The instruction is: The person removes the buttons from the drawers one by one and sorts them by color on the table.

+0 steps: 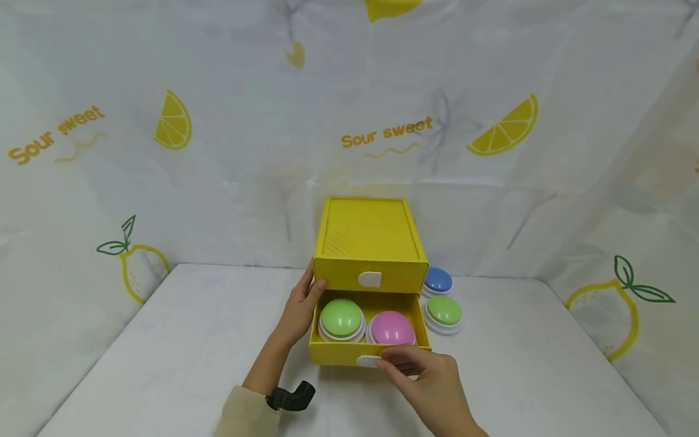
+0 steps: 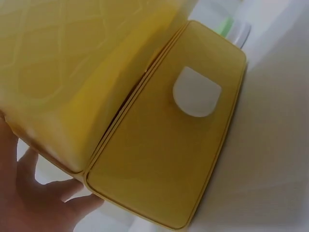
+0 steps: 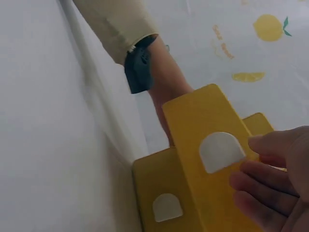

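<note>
A yellow drawer unit [image 1: 367,230] stands on the table, its lower drawer [image 1: 335,354] pulled out. Inside the drawer sit a green domed push button [image 1: 341,317] and a pink domed push button [image 1: 393,328], side by side on white bases. My right hand [image 1: 431,382] pinches the drawer's front near its white tab [image 1: 368,361], thumb in front and fingers at the top edge. On the unit's left side rests my left hand [image 1: 297,308], its thumb by the front corner. Part of that hand is hidden behind the unit.
To the right of the unit, a blue domed button [image 1: 438,280] and another green domed button [image 1: 444,311] lie on the white table [image 1: 218,340]. A lemon-print cloth [image 1: 246,152] hangs close behind. My left wrist wears a black band [image 1: 292,397].
</note>
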{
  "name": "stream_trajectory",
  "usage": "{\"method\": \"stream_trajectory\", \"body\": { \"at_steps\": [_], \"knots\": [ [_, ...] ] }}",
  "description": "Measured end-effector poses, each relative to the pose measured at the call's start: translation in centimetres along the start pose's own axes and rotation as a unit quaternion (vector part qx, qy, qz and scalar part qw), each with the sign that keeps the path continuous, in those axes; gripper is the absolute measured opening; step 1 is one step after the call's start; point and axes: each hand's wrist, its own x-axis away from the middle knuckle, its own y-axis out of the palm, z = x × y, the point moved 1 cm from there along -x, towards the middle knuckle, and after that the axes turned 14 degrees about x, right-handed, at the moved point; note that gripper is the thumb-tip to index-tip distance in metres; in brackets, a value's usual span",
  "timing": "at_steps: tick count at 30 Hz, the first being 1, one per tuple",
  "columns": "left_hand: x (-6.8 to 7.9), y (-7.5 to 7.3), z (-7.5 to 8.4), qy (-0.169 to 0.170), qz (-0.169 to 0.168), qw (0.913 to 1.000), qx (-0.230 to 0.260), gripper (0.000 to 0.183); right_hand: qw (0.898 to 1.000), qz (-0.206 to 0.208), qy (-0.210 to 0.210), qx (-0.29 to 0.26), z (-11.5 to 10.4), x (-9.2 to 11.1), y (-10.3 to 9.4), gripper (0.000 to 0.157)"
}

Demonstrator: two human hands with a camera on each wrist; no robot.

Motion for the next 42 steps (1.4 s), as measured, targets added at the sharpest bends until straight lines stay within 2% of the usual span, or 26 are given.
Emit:
{"method": "stream_trajectory", "body": {
  "at_steps": [4,6,9,11,13,16,18,25,32,35,42],
  "knots": [
    [0.0,0.0,-0.2,-0.015,-0.005,0.9998,-0.009,0.062,0.997,-0.002,-0.071,0.011,0.1,-0.8,-2.1,0.020],
    [0.1,0.1,-0.3,-0.020,-0.005,0.9997,-0.015,0.062,0.992,0.011,-0.123,0.016,0.1,-1.6,-3.0,0.018],
    [0.0,0.0,-0.3,-0.016,-0.007,0.9996,-0.024,0.061,0.986,0.003,-0.164,0.030,0.0,-3.2,-4.4,0.016],
    [0.0,0.0,-0.2,-0.013,-0.009,0.9996,-0.024,0.061,0.985,-0.041,-0.162,0.050,0.1,-4.5,-5.1,0.018],
    [-0.1,0.0,-0.2,-0.009,-0.007,0.9997,-0.022,0.061,0.978,-0.108,-0.159,0.075,0.4,-5.9,-5.4,0.026],
    [-0.1,0.0,-0.1,-0.011,-0.004,0.9996,-0.024,0.061,0.959,-0.204,-0.161,0.108,1.2,-7.6,-5.3,0.038],
    [-0.1,0.0,-0.1,-0.012,-0.004,0.9995,-0.029,0.061,0.949,-0.232,-0.177,0.120,1.5,-8.4,-5.0,0.042],
    [-0.2,-0.2,-0.2,-0.014,-0.004,0.9993,-0.035,0.060,0.929,-0.264,-0.189,0.178,1.3,-10.2,-3.9,0.035],
    [-0.1,-0.1,0.0,-0.011,-0.012,0.9992,-0.037,0.061,0.907,-0.296,-0.205,0.219,0.8,-11.0,-3.7,0.026],
    [-0.1,0.0,0.1,-0.014,-0.017,0.9989,-0.041,0.061,0.906,-0.300,-0.205,0.219,0.8,-11.0,-3.8,0.023],
    [0.0,0.1,0.1,-0.020,-0.013,0.9985,-0.050,0.062,0.914,-0.289,-0.198,0.205,0.7,-10.6,-4.2,0.022]
  ]
}}
